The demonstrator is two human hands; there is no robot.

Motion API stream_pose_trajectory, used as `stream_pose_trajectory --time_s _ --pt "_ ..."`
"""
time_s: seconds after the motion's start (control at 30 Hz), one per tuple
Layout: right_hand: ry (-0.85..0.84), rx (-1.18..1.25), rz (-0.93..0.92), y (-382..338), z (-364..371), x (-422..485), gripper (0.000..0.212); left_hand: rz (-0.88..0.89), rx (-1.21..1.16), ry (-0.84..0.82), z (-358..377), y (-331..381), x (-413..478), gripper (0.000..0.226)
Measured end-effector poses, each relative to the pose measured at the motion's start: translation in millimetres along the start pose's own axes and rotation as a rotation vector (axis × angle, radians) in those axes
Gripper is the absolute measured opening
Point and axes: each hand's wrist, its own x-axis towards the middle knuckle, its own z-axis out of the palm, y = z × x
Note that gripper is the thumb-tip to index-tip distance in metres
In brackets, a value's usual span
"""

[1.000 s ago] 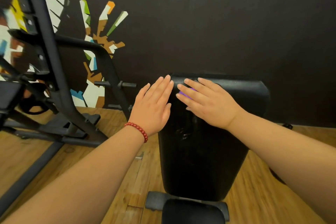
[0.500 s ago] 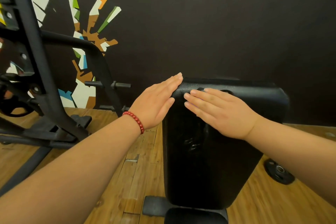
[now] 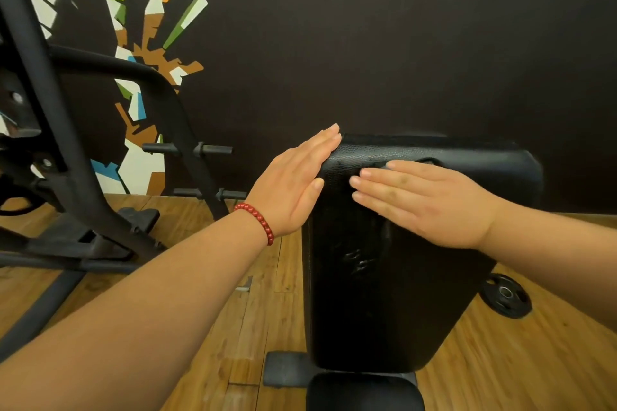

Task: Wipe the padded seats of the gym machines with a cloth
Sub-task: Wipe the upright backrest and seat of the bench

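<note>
While the left hand lies edge-on against the upper left side of the black, grained, padded bench back, its straight, closed fingers touching the pad's top left corner, the right hand rests flat on the face of the same pad just below its top edge. The right hand's fingers are straight, close together and point toward the left hand, and neither hand curls around anything. A red bead bracelet circles the left wrist. Below the pad sits a second black cushion. Right of the pad a black round weight plate lies on the wooden plank floor. Left of the pad stands a black steel rack frame, and behind it a dark wall with a multicoloured mural.
</note>
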Motion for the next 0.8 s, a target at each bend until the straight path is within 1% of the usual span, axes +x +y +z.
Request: stream_pose_trajectory --time_s 0.1,0.2,0.3,0.43,0.47,0.53,0.6,0.63,0.7,0.73,0.8 --pt "-0.005 -0.005 0.026 -3 -1 2 0.043 -0.011 -0.053 0.017 3 2 -2 0.058" --pt "0.030 -0.025 0.049 -10 2 23 0.046 -0.018 -0.045 0.011 3 0 -2 0.058" --pt "0.013 -0.020 0.084 -16 7 20 0.047 -0.016 -0.041 -0.012 1 -2 -2 0.058" --pt "-0.034 -0.025 0.000 -16 3 11 0.045 0.034 -0.014 -0.039 -1 -5 -2 0.057" --pt "-0.020 -0.024 0.013 -14 1 16 0.045 0.034 -0.013 -0.043 -2 -6 -1 0.058" --pt "0.008 -0.016 0.101 -17 -1 25 0.047 0.035 -0.010 -0.056 -4 -6 -1 0.058" --pt "0.009 0.011 0.179 -34 4 26 0.048 0.076 0.013 -0.083 -9 -7 0 0.060" --pt "-0.010 0.020 0.161 -44 9 22 0.049 0.107 0.034 -0.098 -12 -9 1 0.062" --pt "-0.088 0.022 0.048 -54 14 16 0.054 0.165 0.093 -0.145 -20 -14 3 0.064" --pt "-0.094 0.018 0.019 -52 11 18 0.055 0.191 0.120 -0.165 -22 -17 5 0.064" --pt "-0.026 0.023 0.094 -41 5 34 0.049 0.228 0.146 -0.189 -26 -23 8 0.065"
